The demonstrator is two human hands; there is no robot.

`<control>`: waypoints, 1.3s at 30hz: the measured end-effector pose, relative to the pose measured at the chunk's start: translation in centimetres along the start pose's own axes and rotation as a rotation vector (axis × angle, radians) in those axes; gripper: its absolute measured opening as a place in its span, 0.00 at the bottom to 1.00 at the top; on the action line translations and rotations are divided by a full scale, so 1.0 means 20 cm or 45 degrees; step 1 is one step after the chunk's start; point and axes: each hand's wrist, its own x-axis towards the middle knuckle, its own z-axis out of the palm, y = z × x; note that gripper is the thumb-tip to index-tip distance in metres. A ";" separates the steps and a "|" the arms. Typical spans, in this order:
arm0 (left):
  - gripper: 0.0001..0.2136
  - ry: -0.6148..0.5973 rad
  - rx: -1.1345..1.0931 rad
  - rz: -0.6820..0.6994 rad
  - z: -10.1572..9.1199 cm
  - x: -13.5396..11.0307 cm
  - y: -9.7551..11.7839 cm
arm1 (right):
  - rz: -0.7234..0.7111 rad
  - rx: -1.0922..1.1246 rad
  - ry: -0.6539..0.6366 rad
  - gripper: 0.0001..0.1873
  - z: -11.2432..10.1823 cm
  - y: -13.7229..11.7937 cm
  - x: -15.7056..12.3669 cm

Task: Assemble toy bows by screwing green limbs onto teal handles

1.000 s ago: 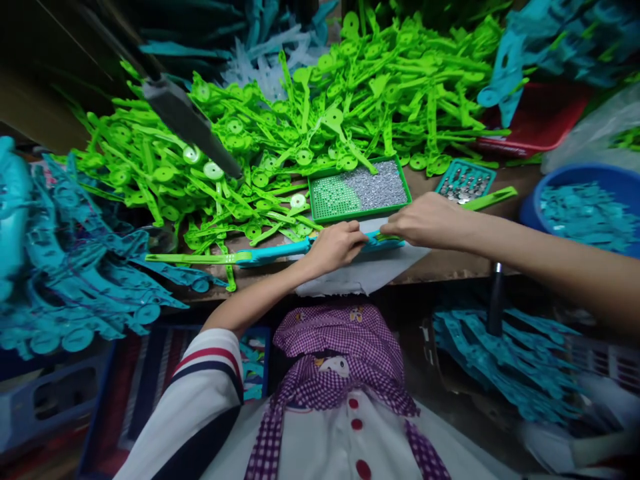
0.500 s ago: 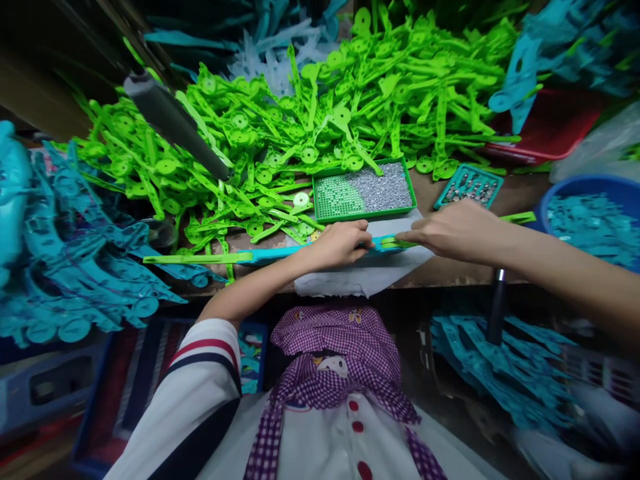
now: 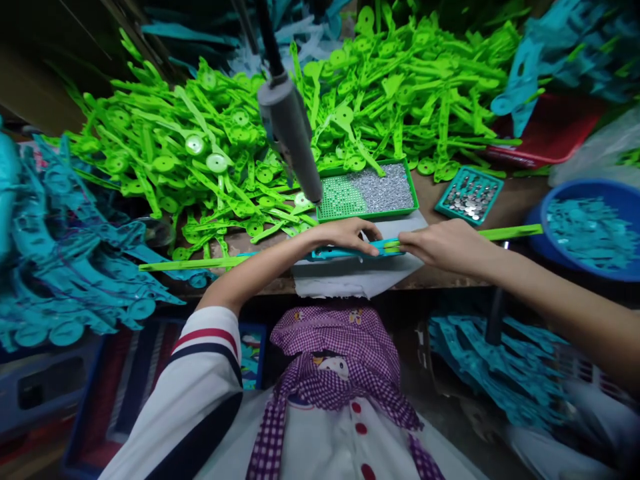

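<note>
Head view: at the left we see the teal heap [image 3: 75, 267], then the teal-and-green strip [image 3: 330, 254] lying along the bench [image 3: 450, 275] edge over a white cloth [image 3: 350, 281]. The hanging grey driver [image 3: 293, 143], a second ago off to the left, has swung in above the screw tray [image 3: 367, 190]. Our left hand [image 3: 345, 235] presses the strip with flat, unclenched fingers. Our right hand [image 3: 445, 243] pinches it, fingers closed.

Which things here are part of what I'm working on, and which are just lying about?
In hand: left hand pressing the teal strip; right hand pinching the green strip; white cloth beneath.
Lying about: hanging screwdriver, green screw tray, small teal tray, green parts pile, blue basin, red tray.
</note>
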 end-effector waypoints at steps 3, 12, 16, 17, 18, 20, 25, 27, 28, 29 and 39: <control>0.30 -0.102 -0.080 0.048 -0.02 0.01 -0.03 | 0.077 -0.024 -0.043 0.19 -0.01 -0.02 -0.01; 0.29 -0.258 0.077 0.236 -0.08 0.23 0.05 | 0.098 -0.017 0.065 0.18 0.04 -0.04 -0.04; 0.21 -0.386 -0.004 0.284 -0.09 0.24 0.04 | 0.083 0.017 0.039 0.22 0.05 0.00 -0.03; 0.21 -0.398 -0.017 0.280 -0.10 0.24 0.03 | 0.090 0.026 0.009 0.23 0.04 0.00 -0.02; 0.21 -0.394 -0.020 0.270 -0.10 0.24 0.02 | 0.096 0.035 -0.029 0.23 0.03 0.01 -0.01; 0.22 -0.340 0.006 0.236 -0.10 0.24 0.01 | 0.098 0.054 -0.097 0.23 0.01 0.02 0.00; 0.27 -0.217 0.140 0.189 -0.08 0.26 0.04 | 0.015 0.049 -0.032 0.22 0.00 0.07 0.01; 0.27 -0.180 0.195 0.172 -0.07 0.26 0.06 | -0.041 0.039 0.037 0.22 0.02 0.08 0.01; 0.27 -0.161 0.224 0.166 -0.07 0.26 0.06 | -0.061 0.039 0.065 0.21 0.03 0.09 0.01; 0.27 -0.147 0.250 0.164 -0.07 0.26 0.07 | -0.077 0.040 0.084 0.21 0.03 0.09 0.01; 0.26 -0.168 0.214 0.213 -0.07 0.25 0.05 | -0.095 0.013 0.069 0.22 0.01 0.08 0.00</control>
